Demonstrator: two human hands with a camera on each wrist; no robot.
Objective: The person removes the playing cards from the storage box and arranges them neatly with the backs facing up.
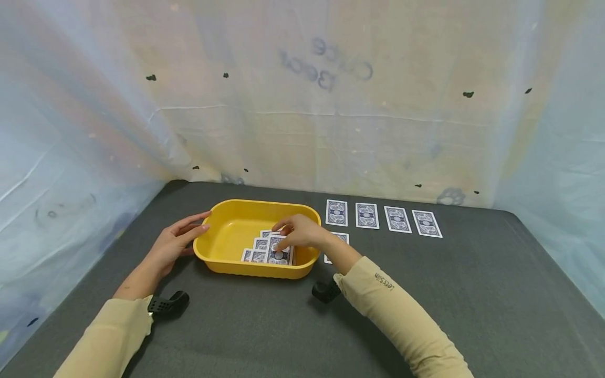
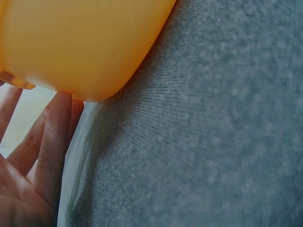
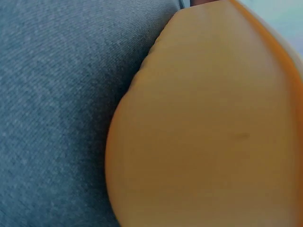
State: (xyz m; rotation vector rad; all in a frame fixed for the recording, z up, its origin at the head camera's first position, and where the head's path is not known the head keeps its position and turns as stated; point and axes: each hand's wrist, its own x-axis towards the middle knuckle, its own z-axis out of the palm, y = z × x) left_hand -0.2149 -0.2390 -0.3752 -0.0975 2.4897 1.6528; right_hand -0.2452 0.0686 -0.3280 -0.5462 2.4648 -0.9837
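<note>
In the yellow tub (image 1: 257, 270), the right hand (image 1: 300, 231) pinches a playing card (image 1: 278, 256); the left hand (image 1: 173, 242), fingers spread at the rim, should steady it lightly.

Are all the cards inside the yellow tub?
No, some cards lie on the dark table, to the right of the yellow tub in the head view.

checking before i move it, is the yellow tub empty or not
Not empty: several cards sit inside the yellow tub, toward its near side.
</note>
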